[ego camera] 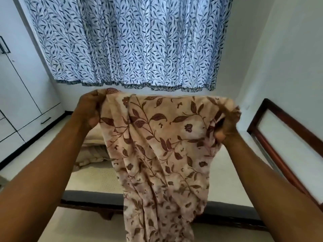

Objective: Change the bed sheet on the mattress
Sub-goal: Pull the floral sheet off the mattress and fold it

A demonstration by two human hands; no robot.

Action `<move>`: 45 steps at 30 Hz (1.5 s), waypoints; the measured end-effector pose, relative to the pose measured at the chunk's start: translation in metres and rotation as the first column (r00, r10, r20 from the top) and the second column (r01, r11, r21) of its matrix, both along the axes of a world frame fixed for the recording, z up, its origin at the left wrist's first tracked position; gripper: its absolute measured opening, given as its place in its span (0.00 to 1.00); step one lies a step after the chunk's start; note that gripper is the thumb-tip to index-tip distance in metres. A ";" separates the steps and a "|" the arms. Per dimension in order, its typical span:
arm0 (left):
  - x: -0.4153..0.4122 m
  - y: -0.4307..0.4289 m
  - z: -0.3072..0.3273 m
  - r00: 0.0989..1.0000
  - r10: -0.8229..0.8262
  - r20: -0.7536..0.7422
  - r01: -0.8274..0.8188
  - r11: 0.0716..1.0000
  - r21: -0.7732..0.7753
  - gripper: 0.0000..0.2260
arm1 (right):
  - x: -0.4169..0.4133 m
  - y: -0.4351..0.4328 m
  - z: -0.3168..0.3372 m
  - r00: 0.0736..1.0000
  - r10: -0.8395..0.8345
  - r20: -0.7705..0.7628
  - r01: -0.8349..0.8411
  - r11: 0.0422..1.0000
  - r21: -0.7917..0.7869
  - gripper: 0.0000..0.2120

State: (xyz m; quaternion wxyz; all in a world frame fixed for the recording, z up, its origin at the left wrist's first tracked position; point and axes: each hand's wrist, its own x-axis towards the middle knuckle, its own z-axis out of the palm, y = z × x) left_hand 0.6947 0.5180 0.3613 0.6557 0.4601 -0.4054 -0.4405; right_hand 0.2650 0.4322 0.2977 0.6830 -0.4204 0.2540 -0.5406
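Head camera looks down along our arms: we hold the sheet [157, 145] up in front of us, above the mattress [97, 177]. Our left hand [89, 110] grips one top corner, fingers curled round the cloth. Our right hand [225, 126] bunches up the other, so the flowery cloth hangs between them. A leafy blue curtain [129, 41] hangs behind, and crumpled bedding [92, 152] lies on the mattress at left.

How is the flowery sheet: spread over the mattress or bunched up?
Bunched, not spread: left hand and right hand grip the sheet by its top edge; it hangs down in folds.
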 end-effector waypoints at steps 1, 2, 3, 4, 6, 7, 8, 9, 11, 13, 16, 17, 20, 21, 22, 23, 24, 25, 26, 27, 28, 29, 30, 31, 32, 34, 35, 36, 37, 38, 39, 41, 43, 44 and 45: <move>0.002 -0.002 0.000 1.000 0.015 0.013 -0.015 1.000 0.003 0.17 | 0.006 0.006 -0.014 0.971 0.042 -0.237 -0.026 0.997 0.072 0.38; 0.002 -0.002 -0.002 0.999 0.038 0.031 -0.038 0.999 0.011 0.18 | 0.016 0.013 -0.027 0.879 0.145 -0.454 -0.075 0.983 0.169 0.38; 0.002 -0.001 -0.003 0.997 0.048 0.052 -0.049 0.999 0.018 0.17 | 0.026 0.021 -0.032 0.760 0.236 -0.606 -0.108 0.965 0.239 0.33; 0.002 -0.001 -0.005 0.995 0.066 0.073 -0.068 0.997 0.027 0.16 | 0.035 0.026 -0.032 0.682 0.277 -0.677 -0.137 0.957 0.254 0.26; 0.006 0.000 -0.013 0.987 0.121 0.102 -0.127 0.990 0.055 0.15 | 0.044 0.027 -0.013 0.717 0.264 -0.645 -0.180 0.964 0.195 0.16; 0.009 0.001 -0.018 0.983 0.148 0.106 -0.156 0.985 0.068 0.14 | 0.043 0.018 -0.001 0.786 0.253 -0.564 -0.205 0.968 0.148 0.14; 0.012 0.004 -0.021 0.980 0.173 0.102 -0.182 0.980 0.086 0.13 | 0.038 0.011 0.013 0.858 0.238 -0.455 -0.221 0.971 0.091 0.15; 0.015 0.007 -0.023 0.975 0.198 0.099 -0.207 0.974 0.096 0.12 | 0.032 0.001 0.024 0.926 0.179 -0.333 -0.180 0.983 0.030 0.17; 0.019 0.010 -0.021 0.970 0.223 0.097 -0.231 0.969 0.088 0.09 | 0.019 -0.023 0.035 0.993 0.092 -0.070 -0.094 0.995 -0.023 0.26; 0.025 0.013 -0.016 0.963 0.252 0.099 -0.259 0.964 0.064 0.07 | 0.020 -0.029 0.027 0.998 0.060 -0.036 -0.058 0.997 0.042 0.28; 0.034 0.013 -0.013 0.947 0.296 0.125 -0.304 0.951 0.050 0.07 | 0.040 -0.026 -0.002 0.846 0.160 -0.509 -0.104 0.985 0.137 0.20; 0.038 0.014 -0.015 0.942 0.307 0.139 -0.317 0.947 0.057 0.07 | 0.045 -0.023 -0.008 0.758 0.195 -0.622 -0.134 0.980 0.144 0.18; 0.052 0.016 -0.026 0.921 0.356 0.160 -0.374 0.922 0.102 0.08 | 0.053 -0.020 0.009 0.807 0.192 -0.559 -0.169 0.981 0.094 0.15; 0.056 0.018 -0.029 0.917 0.366 0.155 -0.385 0.916 0.111 0.09 | 0.050 -0.022 0.019 0.889 0.156 -0.431 -0.136 0.988 0.077 0.17; 0.060 0.018 -0.032 0.915 0.377 0.142 -0.394 0.912 0.116 0.08 | 0.044 -0.029 0.027 0.957 0.111 -0.269 -0.100 0.993 0.054 0.19; 0.063 0.019 -0.033 0.911 0.391 0.130 -0.405 0.906 0.120 0.07 | 0.038 -0.036 0.033 0.987 0.084 -0.137 -0.079 0.996 0.038 0.21; 0.067 0.020 -0.033 0.905 0.406 0.126 -0.421 0.899 0.124 0.07 | 0.034 -0.044 0.034 0.992 0.079 -0.096 -0.076 0.997 0.031 0.23; 0.071 0.020 -0.032 0.898 0.420 0.132 -0.435 0.893 0.119 0.08 | 0.034 -0.046 0.030 0.978 0.090 -0.188 -0.082 0.995 0.052 0.25; 0.077 0.018 -0.032 0.886 0.440 0.150 -0.458 0.882 0.116 0.08 | 0.036 -0.050 0.022 0.934 0.098 -0.344 -0.077 0.994 0.075 0.27; 0.082 0.017 -0.032 0.873 0.456 0.173 -0.478 0.871 0.115 0.07 | 0.038 -0.047 0.018 0.854 0.125 -0.505 -0.092 0.992 0.090 0.26; 0.084 0.018 -0.032 0.866 0.459 0.199 -0.486 0.867 0.113 0.06 | 0.040 -0.045 0.014 0.777 0.138 -0.614 -0.105 0.990 0.090 0.22; 0.086 0.018 -0.035 0.866 0.448 0.222 -0.479 0.870 0.113 0.07 | 0.040 -0.045 0.014 0.762 0.134 -0.634 -0.112 0.991 0.075 0.19; 0.086 0.018 -0.039 0.870 0.433 0.236 -0.467 0.877 0.116 0.09 | 0.041 -0.042 0.019 0.813 0.114 -0.571 -0.111 0.993 0.041 0.17; 0.082 0.020 -0.042 0.878 0.415 0.240 -0.450 0.885 0.117 0.09 | 0.041 -0.039 0.027 0.891 0.084 -0.446 -0.090 0.996 0.009 0.15; 0.081 0.020 -0.045 0.886 0.400 0.235 -0.434 0.893 0.116 0.09 | 0.041 -0.036 0.034 0.957 0.062 -0.282 -0.067 0.998 -0.007 0.13; 0.074 0.019 -0.044 0.904 0.378 0.201 -0.404 0.909 0.105 0.07 | 0.045 -0.026 0.040 0.994 0.091 -0.067 -0.091 0.996 -0.001 0.13; 0.071 0.018 -0.041 0.910 0.375 0.178 -0.396 0.912 0.104 0.06 | 0.048 -0.021 0.035 0.981 0.128 -0.145 -0.125 0.992 0.028 0.12; 0.070 0.017 -0.040 0.912 0.377 0.164 -0.396 0.912 0.104 0.06 | 0.052 -0.020 0.022 0.918 0.173 -0.356 -0.155 0.985 0.078 0.10; 0.068 0.017 -0.039 0.913 0.377 0.156 -0.395 0.913 0.106 0.07 | 0.052 -0.018 0.011 0.763 0.225 -0.606 -0.190 0.974 0.122 0.11; 0.068 0.015 -0.041 0.913 0.379 0.151 -0.396 0.912 0.107 0.07 | 0.050 -0.016 0.001 0.546 0.270 -0.793 -0.215 0.960 0.178 0.14; 0.068 0.017 -0.042 0.911 0.384 0.151 -0.401 0.910 0.107 0.07 | 0.048 -0.013 -0.002 0.385 0.323 -0.865 -0.259 0.937 0.235 0.15; 0.068 0.023 -0.043 0.907 0.393 0.150 -0.410 0.907 0.101 0.08 | 0.045 -0.004 0.014 0.471 0.331 -0.818 -0.250 0.939 0.235 0.13; 0.067 0.032 -0.044 0.935 0.340 0.105 -0.347 0.935 0.068 0.09 | 0.040 -0.004 0.038 0.803 0.268 -0.532 -0.192 0.962 0.195 0.12; 0.064 0.036 -0.044 0.960 0.258 0.108 -0.265 0.963 0.055 0.08 | 0.037 -0.007 0.049 0.902 0.228 -0.366 -0.181 0.971 0.157 0.13; 0.060 0.040 -0.046 0.977 0.145 0.154 -0.160 0.983 0.089 0.07 | 0.036 -0.008 0.062 0.947 0.211 -0.241 -0.194 0.976 0.094 0.12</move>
